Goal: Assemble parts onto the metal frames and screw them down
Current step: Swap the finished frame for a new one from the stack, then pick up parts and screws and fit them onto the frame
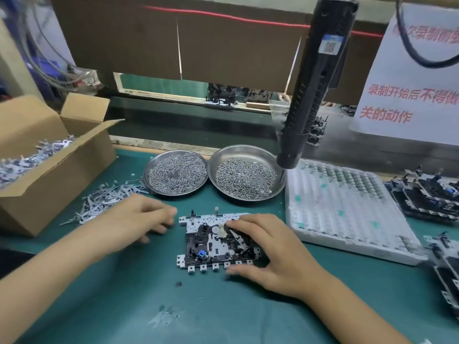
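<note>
A: Where's room on the green mat (248,311)?
B: Toward six o'clock. One silver metal frame with black parts (218,240) lies at centre; two round steel screw dishes (175,175) sit at twelve.
A: Hands?
B: Right hand (269,254) grips the frame's right end, fingers on top, thumb at the near edge. Left hand (141,217), blurred, loosely curled at nine; I cannot tell whether it holds anything.

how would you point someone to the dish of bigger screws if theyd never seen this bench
Start at the green mat and find the two round steel dishes at its far edge. Take the right-hand dish, just under the tip of the hanging black electric screwdriver and beside the white plastic parts tray. Its screws are bigger and sparser than the fine, dense heap in the left-hand dish.
</note>
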Available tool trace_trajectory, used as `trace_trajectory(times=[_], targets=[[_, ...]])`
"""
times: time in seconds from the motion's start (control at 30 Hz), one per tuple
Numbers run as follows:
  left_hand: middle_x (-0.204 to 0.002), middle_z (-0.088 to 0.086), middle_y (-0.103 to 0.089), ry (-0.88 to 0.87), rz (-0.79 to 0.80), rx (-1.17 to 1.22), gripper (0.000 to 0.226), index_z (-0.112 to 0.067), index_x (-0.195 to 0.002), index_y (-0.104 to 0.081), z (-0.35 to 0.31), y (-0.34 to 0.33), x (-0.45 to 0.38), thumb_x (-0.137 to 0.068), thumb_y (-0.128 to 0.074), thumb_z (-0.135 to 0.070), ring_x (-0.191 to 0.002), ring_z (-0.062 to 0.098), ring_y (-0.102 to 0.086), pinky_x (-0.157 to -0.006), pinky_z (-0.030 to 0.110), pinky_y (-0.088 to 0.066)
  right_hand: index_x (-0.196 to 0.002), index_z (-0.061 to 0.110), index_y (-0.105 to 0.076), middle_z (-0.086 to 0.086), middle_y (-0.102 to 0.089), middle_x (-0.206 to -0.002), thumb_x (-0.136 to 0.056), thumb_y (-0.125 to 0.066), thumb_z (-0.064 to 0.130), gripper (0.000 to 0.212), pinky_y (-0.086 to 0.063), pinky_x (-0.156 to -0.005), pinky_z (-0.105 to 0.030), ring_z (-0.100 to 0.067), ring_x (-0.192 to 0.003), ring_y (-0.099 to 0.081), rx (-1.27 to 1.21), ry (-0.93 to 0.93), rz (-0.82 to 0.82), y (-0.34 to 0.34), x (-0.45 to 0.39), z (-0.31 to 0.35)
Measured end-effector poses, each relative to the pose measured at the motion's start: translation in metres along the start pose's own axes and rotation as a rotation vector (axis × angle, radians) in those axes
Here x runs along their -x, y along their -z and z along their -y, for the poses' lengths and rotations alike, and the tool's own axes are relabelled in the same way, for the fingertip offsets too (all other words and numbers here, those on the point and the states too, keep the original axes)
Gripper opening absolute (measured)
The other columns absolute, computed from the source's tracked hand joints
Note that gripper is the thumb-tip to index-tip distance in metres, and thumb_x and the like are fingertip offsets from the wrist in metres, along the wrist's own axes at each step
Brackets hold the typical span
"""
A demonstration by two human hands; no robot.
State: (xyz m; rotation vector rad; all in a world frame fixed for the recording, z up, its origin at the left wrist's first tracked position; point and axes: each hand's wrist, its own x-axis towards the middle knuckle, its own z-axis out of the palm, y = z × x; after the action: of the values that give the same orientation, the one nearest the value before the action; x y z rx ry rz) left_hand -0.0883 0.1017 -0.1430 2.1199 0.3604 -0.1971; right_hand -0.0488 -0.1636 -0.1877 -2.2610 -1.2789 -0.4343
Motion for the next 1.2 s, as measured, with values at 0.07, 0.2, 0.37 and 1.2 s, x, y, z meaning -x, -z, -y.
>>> trace_trajectory(times=[0.07,0.2,0.37,1.2], targets=[[-0.08,-0.014,-0.068,-0.174,-0.266,-0.338,0.016,-0.028,-0.1,-0.069,0.012,0.009,-0.004,-0.086,-0.065,-0.035,-0.074,0.003,-0.063,-0.068,0.023,-0.047,-0.128,0.016,-0.056,-0.002,-0.059,-0.117,-0.078,-0.064,0.06,0.067,-0.046,-0.089,-0.032,-0.015,-0.105,-0.054,0.047,0.018,0.021,-0.001,0.0,0.0],[-0.107,-0.002,-0.058,-0.208,-0.376,-0.749,0.035,-0.025,-0.12,-0.061,0.028,0.014,-0.01,-0.087,-0.063,-0.038,-0.098,0.018,-0.055,-0.088,0.036,-0.046,-0.13,0.017,-0.054,-0.001,-0.059,-0.116,-0.082,-0.059,0.059,0.064,-0.05,-0.083,-0.034,-0.018,-0.102,-0.057,0.104,-0.024,0.01,-0.005,0.0,-0.001],[-0.105,-0.006,-0.053,-0.247,-0.386,-0.735,0.021,-0.03,-0.105,-0.068,0.027,0.009,-0.006,-0.091,-0.057,-0.04,-0.096,0.016,-0.054,-0.086,0.032,-0.045,-0.131,0.014,-0.053,-0.002,-0.06,-0.115,-0.085,-0.055,0.052,0.06,-0.052,-0.082,-0.036,-0.02,-0.102,-0.059,0.122,-0.092,-0.02,-0.006,-0.001,-0.003],[-0.117,-0.008,-0.049,-0.264,-0.345,-0.927,0.033,-0.033,-0.113,-0.06,0.027,0.016,-0.009,-0.085,-0.059,-0.051,-0.112,0.016,-0.04,-0.086,0.028,-0.032,-0.104,0.003,-0.068,-0.002,-0.061,-0.1,-0.1,-0.04,0.031,0.04,-0.047,-0.079,-0.033,-0.016,-0.093,-0.057,-0.108,-0.101,-0.311,-0.007,-0.002,-0.005]])
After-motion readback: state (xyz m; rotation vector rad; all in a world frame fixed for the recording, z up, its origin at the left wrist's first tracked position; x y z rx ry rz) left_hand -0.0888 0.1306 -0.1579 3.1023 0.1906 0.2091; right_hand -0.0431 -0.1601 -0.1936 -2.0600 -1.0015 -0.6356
